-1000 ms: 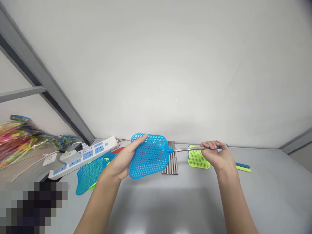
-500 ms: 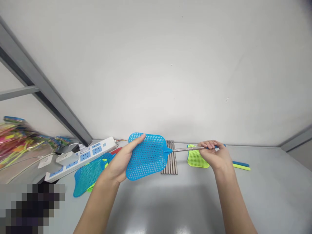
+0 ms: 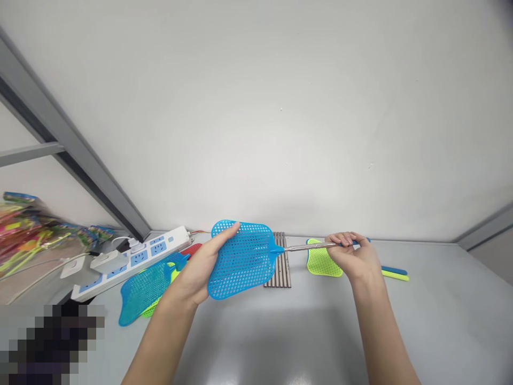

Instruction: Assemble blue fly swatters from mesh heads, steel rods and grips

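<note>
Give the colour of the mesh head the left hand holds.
The mesh head is blue, seen in the head-camera view.

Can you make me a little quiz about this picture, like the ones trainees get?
1. True or false: the left hand and the right hand hold two different swatters.

2. Which thing are the white plugs in?
A. the metal rods
B. the power strip
C. the yellow-green swatter

3. Fill in: the stem between the hands is ____ in colour.

Key
1. False: the left hand and the right hand both hold one blue swatter.
2. B
3. silver
</note>
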A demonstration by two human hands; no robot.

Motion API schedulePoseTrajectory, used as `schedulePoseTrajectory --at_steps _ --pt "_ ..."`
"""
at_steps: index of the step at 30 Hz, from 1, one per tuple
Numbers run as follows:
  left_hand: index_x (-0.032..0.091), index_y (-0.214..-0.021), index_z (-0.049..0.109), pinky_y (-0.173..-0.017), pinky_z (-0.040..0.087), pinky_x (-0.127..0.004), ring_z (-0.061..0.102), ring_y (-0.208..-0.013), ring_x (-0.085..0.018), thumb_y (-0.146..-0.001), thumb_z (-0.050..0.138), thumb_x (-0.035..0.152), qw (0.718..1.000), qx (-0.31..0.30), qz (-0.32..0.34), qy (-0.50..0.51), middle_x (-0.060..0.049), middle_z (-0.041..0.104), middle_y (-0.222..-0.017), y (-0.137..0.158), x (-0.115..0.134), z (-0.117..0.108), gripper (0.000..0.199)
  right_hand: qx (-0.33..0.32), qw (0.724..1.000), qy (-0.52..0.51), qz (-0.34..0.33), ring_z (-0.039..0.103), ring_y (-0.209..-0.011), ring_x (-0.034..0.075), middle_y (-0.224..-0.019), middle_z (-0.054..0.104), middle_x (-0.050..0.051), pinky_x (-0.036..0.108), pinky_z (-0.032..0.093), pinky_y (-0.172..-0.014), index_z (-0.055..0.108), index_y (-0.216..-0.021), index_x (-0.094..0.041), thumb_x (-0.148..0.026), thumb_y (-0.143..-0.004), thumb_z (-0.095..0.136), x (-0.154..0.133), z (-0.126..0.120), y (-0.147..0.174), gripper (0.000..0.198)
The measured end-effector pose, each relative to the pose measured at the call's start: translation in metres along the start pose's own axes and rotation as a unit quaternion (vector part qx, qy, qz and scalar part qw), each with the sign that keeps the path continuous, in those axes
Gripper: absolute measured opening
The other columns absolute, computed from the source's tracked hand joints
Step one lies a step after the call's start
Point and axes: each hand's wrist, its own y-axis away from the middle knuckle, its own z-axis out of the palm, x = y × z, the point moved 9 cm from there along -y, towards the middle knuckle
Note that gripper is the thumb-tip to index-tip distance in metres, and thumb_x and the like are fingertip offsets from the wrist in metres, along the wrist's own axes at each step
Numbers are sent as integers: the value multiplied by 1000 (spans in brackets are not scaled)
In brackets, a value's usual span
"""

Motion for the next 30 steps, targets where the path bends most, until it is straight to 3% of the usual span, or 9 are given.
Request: schedulePoseTrajectory --at_steps 5,11,19,26,30 --pt "15 -102 57 -77 47 -32 59 -87 -23 -74 50 32 1000 -19 -8 3 -8 66 -87 0 -1 4 34 27 999 -29 2 24 -35 4 -47 20 -8 18 28 -36 20 -57 -18 -6 -60 32 0 -4 1 17" --pt "15 -105 56 -77 46 -30 58 -89 -22 -74 49 32 999 -22 -21 -11 -9 65 -91 0 -6 4 35 -11 1000 15 -18 25 -34 4 -47 18 -8 17 28 -36 17 -57 -18 -6 -59 33 -6 0 0 20" --pt "16 -100 59 -79 46 -31 56 -92 -22 -75 50 30 998 -51 -23 -3 -8 64 -93 0 -7 8 30 57 996 -72 9 23 -35 5 -45 20 -8 18 27 -35 21 -57 -18 -5 -61 33 0 -7 3 18" --pt "15 -95 61 -81 44 -33 57 -91 -23 -74 51 28 999 -43 -22 -10 -9 65 -91 0 -8 7 27 1 1000 -5 -19 25 -34 4 -47 18 -8 17 28 -36 18 -57 -18 -6 -59 33 -7 -1 2 19" --pt "15 -96 61 -80 45 -34 57 -92 -23 -74 51 29 999 -45 -27 -9 -9 65 -92 1 -8 7 28 18 1000 -20 -10 24 -34 4 -47 18 -8 17 28 -36 19 -57 -18 -6 -60 32 -6 -4 1 17"
